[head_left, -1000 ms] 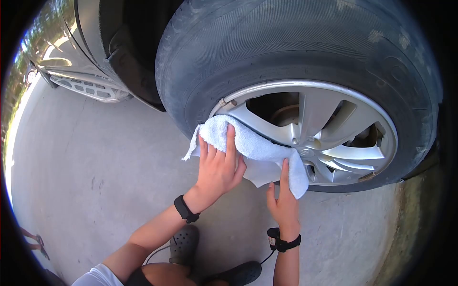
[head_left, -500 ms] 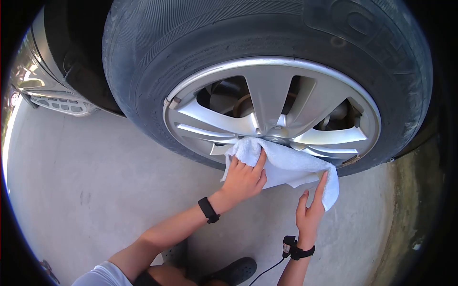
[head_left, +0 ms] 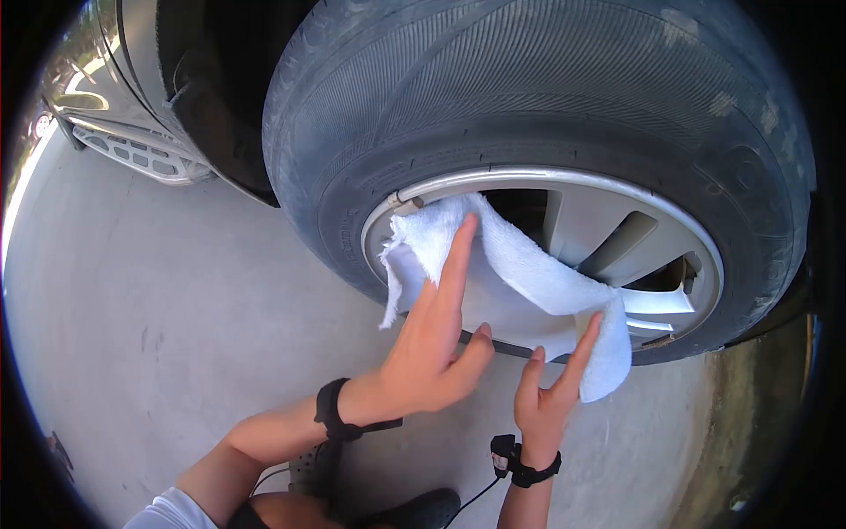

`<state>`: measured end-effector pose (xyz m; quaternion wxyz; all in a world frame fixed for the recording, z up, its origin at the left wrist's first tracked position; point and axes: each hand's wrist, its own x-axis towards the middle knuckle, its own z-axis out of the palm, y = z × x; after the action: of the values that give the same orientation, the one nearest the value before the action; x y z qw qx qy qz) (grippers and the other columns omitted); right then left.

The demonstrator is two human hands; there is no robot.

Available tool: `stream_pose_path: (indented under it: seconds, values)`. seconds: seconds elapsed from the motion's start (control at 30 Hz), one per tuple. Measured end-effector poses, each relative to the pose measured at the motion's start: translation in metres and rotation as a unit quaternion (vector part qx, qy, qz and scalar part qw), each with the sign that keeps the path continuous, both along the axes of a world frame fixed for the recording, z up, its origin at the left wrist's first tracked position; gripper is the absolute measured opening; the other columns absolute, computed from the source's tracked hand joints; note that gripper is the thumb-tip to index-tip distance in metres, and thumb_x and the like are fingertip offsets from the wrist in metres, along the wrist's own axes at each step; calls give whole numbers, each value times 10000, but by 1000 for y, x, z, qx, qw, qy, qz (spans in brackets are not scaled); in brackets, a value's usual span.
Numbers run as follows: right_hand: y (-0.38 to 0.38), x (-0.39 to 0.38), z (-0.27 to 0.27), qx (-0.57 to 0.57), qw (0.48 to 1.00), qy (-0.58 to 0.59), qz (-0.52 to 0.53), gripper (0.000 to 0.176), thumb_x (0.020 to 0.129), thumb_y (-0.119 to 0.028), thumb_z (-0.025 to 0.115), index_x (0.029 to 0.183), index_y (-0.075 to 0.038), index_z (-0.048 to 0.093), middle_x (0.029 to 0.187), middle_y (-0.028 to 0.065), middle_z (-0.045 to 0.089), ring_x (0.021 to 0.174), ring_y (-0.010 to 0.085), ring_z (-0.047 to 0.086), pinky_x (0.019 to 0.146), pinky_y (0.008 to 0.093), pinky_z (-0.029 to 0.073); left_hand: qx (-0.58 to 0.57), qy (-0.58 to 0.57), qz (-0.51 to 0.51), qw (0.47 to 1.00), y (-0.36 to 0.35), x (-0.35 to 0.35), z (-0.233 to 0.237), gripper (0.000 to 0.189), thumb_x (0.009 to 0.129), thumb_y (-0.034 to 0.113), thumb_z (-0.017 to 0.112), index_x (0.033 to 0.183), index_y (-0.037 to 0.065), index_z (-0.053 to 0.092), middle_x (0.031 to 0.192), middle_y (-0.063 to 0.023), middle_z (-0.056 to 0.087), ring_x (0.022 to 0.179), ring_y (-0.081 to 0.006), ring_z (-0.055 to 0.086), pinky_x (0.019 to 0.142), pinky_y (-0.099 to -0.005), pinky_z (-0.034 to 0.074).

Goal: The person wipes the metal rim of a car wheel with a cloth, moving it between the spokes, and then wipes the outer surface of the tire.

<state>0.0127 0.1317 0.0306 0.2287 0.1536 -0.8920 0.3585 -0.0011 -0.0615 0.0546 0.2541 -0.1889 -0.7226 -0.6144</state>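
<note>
A white terry cloth hangs in front of the lower part of a silver alloy wheel rim, sagging between my two hands. My left hand is at the cloth's left end, near the valve stem. Its index finger stretches up along the cloth, the thumb stands apart, and the other fingers are partly hidden by the fabric. My right hand is at the cloth's right end, index finger against it and thumb apart. A flap of cloth hangs beside that index finger.
The large black tire surrounds the rim. A dark car body with a side step is at left. Below lies a grey concrete floor. My dark shoe shows at the bottom, and a black cable runs from my right wrist.
My left hand has moved up and left with the cloth, from near the hub to the rim's left side. The cloth is spread wider. My right hand has shifted slightly left; the view has shifted.
</note>
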Motion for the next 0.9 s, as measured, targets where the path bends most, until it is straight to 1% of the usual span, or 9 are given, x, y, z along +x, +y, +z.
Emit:
stream_pose_path:
  seconds: [0.07, 0.17, 0.2, 0.33, 0.37, 0.43, 0.5, 0.67, 0.9]
  values:
    - [-17, -2, 1, 26, 999, 9, 41, 731, 903, 23, 554, 1554, 71, 223, 1591, 265, 301, 1487, 385, 293, 1197, 443, 232, 67, -33, -81, 994, -3, -9, 10, 848, 729, -70, 431, 1528, -83, 148, 1503, -295, 290, 1449, -394, 273, 1199, -410, 175]
    - [-22, -1, -7, 67, 991, 31, 116, 726, 889, 28, 566, 1537, 92, 243, 1552, 285, 354, 1452, 404, 354, 1180, 447, 277, 117, -72, -73, 988, 2, -31, 9, 839, 692, -112, 400, 1503, -19, 207, 1422, -158, 337, 1356, -283, 370, 1127, -357, 293]
    - [-22, 0, -6, 101, 989, 43, 103, 726, 872, 39, 572, 1525, 103, 261, 1528, 299, 384, 1428, 421, 387, 1164, 452, 308, 196, -102, -45, 974, 11, -39, 14, 640, 727, -133, 382, 1352, 2, 357, 1223, -122, 432, 1114, -227, 470, 982, -313, 368]
    - [-3, -1, -7, 67, 993, 69, 74, 701, 808, 43, 576, 1484, 73, 393, 1314, 308, 565, 1181, 460, 589, 1037, 499, 441, 45, 3, 24, 999, 31, -63, 15, 353, 782, -112, 378, 1105, 19, 436, 1015, -100, 478, 961, -196, 470, 891, -296, 393]
    - [4, 0, -5, 54, 994, 60, 74, 710, 801, 49, 570, 1489, 57, 397, 1277, 301, 583, 1149, 462, 597, 1021, 512, 444, 41, 2, 38, 998, 32, -66, 11, 358, 783, -116, 385, 1115, 5, 440, 1006, -100, 486, 944, -195, 477, 884, -294, 400]
    - [21, 3, -1, 67, 994, 38, 80, 730, 806, 59, 569, 1508, 41, 370, 1255, 295, 582, 1132, 458, 590, 1004, 507, 444, 16, 28, 53, 998, 31, -71, 16, 341, 739, -123, 377, 1057, -3, 402, 920, -202, 479, 829, -371, 496, 793, -384, 433]
    - [35, 7, 1, 120, 988, 12, 101, 756, 831, 68, 576, 1537, 42, 305, 1284, 299, 543, 1162, 444, 559, 1001, 471, 436, 38, 49, 51, 997, 34, -78, 12, 337, 728, -123, 379, 1044, -7, 399, 860, -172, 464, 781, -340, 469, 757, -353, 431]
    - [19, 10, 0, 95, 982, 27, 158, 780, 802, 40, 619, 1522, 58, 322, 1305, 338, 531, 1197, 518, 537, 1028, 531, 419, 15, -12, 56, 998, 28, -77, 22, 335, 713, -123, 393, 1024, -2, 410, 795, -131, 422, 713, -303, 406, 684, -322, 420]
    - [0, -1, -8, 67, 985, 19, 158, 789, 813, 20, 625, 1514, 116, 276, 1409, 365, 449, 1347, 525, 418, 1129, 525, 313, -128, 74, 106, 983, 18, -78, 23, 343, 704, -107, 453, 1031, -7, 429, 818, -201, 494, 746, -402, 500, 669, -437, 436]
